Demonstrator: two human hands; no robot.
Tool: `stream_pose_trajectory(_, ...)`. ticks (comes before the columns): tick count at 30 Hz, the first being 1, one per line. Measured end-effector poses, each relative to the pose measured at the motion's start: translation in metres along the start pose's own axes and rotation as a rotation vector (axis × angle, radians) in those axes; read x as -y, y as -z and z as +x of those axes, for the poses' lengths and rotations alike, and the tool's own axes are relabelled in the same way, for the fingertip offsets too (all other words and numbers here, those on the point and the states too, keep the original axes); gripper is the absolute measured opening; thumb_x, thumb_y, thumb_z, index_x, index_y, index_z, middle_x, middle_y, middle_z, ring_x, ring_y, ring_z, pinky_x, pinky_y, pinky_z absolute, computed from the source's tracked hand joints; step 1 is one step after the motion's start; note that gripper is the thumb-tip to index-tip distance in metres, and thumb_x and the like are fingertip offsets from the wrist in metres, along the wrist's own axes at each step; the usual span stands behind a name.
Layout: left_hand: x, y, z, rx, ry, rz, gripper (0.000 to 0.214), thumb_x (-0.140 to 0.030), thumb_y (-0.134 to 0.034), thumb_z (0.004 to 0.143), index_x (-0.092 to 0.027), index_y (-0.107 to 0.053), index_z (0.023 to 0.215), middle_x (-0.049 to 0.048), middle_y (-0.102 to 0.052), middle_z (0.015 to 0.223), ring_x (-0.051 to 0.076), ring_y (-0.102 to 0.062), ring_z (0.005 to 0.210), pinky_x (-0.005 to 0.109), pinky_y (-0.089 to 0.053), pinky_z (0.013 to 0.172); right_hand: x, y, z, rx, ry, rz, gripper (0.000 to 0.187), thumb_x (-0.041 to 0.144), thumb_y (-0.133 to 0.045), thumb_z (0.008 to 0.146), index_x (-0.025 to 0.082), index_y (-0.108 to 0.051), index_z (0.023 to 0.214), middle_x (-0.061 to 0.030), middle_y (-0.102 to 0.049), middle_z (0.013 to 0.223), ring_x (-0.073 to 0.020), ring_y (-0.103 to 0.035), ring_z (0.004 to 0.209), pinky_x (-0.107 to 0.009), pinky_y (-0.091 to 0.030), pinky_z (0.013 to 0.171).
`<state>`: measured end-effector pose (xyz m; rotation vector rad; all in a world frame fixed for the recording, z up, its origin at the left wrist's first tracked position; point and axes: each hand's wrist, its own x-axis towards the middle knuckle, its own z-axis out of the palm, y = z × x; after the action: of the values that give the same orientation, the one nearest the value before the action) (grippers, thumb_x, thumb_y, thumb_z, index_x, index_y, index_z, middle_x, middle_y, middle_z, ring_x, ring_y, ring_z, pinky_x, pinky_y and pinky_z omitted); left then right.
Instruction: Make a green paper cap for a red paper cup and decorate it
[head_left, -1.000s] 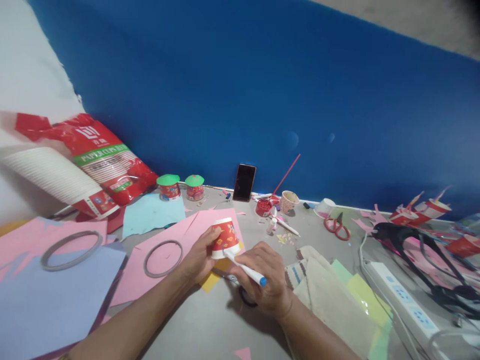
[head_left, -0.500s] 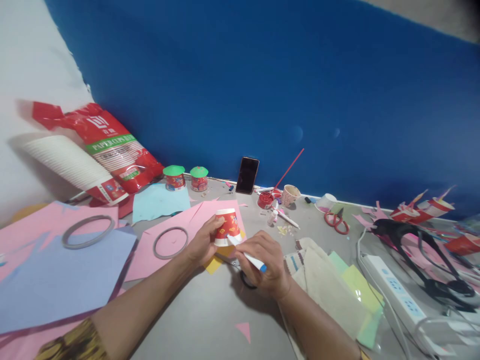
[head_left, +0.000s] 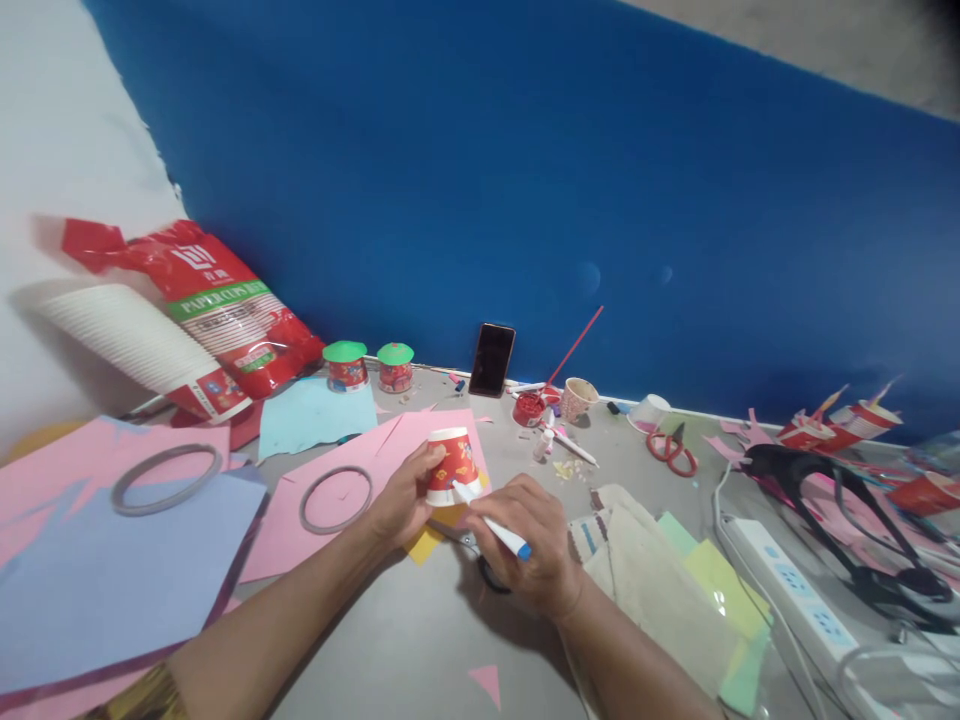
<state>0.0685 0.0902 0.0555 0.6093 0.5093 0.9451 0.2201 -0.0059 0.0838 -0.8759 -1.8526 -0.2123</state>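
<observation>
A red paper cup (head_left: 454, 461) with printed figures is upside down in my left hand (head_left: 406, 495), whose fingers and thumb grip its left side. My right hand (head_left: 529, 545) holds a white marker (head_left: 499, 532) with a blue end, and its tip meets the cup's front near the lower edge. Below the hands, dark-handled scissors (head_left: 491, 574) lie on the table, partly covered by my right hand. A piece of yellow paper (head_left: 424, 544) sticks out beneath the cup, over the edge of pink paper (head_left: 405, 440).
On the left are stacked paper cups (head_left: 127, 335), a red cup bag (head_left: 232, 310) and grey rings (head_left: 336, 499). A phone (head_left: 493, 360) leans against the blue wall. Rightward lie red scissors (head_left: 671, 453), a cloth (head_left: 645, 560), a power strip (head_left: 795, 585) and a black strap frame (head_left: 847, 530).
The view has shifted slightly, so most things sit a little lower. The marker tip stays at the cup's lower front, and both hands keep their holds.
</observation>
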Motion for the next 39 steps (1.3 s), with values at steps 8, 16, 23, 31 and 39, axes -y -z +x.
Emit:
stream_pose_trajectory(8, -0.0001, -0.0018, 0.0009, 0.011, 0.006, -0.016, 0.024, -0.027, -0.084, 0.072, -0.015, -0.072, 0.089, 0.007, -0.077, 0.084, 0.022, -0.073, 0.079, 0.034, -0.06, 0.076, -0.0011, 0.0007, -0.0002, -0.033, -0.016, -0.05, 0.016, 0.013, -0.064, 0.096, 0.023, -0.063, 0.109, -0.0025, -0.078, 0.079, -0.0179, -0.066, 0.064, -0.033, -0.051, 0.063)
stream_pose_trajectory(16, 0.0019, 0.0007, 0.002, 0.01, 0.001, -0.03, 0.022, -0.025, -0.084, 0.072, -0.015, -0.071, 0.086, 0.0057, -0.076, 0.081, 0.021, -0.072, 0.077, 0.034, -0.06, 0.075, -0.0024, 0.0008, -0.0019, -0.041, 0.0, -0.113, 0.014, 0.019, -0.066, 0.097, 0.022, -0.063, 0.11, -0.0026, -0.076, 0.074, -0.0178, -0.065, 0.06, -0.032, -0.05, 0.06)
stream_pose_trajectory(23, 0.003, 0.0022, 0.0019, 0.023, 0.035, -0.019, 0.02, -0.026, -0.081, 0.075, -0.016, -0.07, 0.088, 0.0064, -0.075, 0.083, 0.024, -0.073, 0.08, 0.037, -0.06, 0.077, -0.0018, 0.0009, -0.0023, -0.024, 0.006, -0.094, 0.01, 0.02, -0.065, 0.099, 0.021, -0.063, 0.109, -0.0031, -0.077, 0.076, -0.0172, -0.064, 0.061, -0.032, -0.05, 0.062)
stream_pose_trajectory(31, 0.0042, 0.0043, 0.0027, 0.036, 0.035, -0.016, 0.019, -0.027, -0.079, 0.078, -0.015, -0.068, 0.089, 0.0073, -0.076, 0.083, 0.023, -0.073, 0.079, 0.037, -0.059, 0.08, -0.0021, 0.0027, -0.0026, -0.028, -0.006, -0.136, 0.01, 0.021, -0.066, 0.098, 0.02, -0.064, 0.108, -0.0042, -0.075, 0.074, -0.0181, -0.061, 0.058, -0.033, -0.045, 0.058)
stream_pose_trajectory(39, 0.0037, 0.0047, 0.0039, 0.033, 0.036, -0.04, 0.019, -0.025, -0.08, 0.077, -0.016, -0.068, 0.089, 0.0054, -0.076, 0.084, 0.021, -0.072, 0.079, 0.035, -0.059, 0.08, -0.0008, 0.0065, -0.0006, -0.026, -0.033, -0.173, 0.003, 0.024, -0.065, 0.099, 0.021, -0.066, 0.101, -0.0024, -0.074, 0.072, -0.0172, -0.058, 0.057, -0.033, -0.043, 0.058)
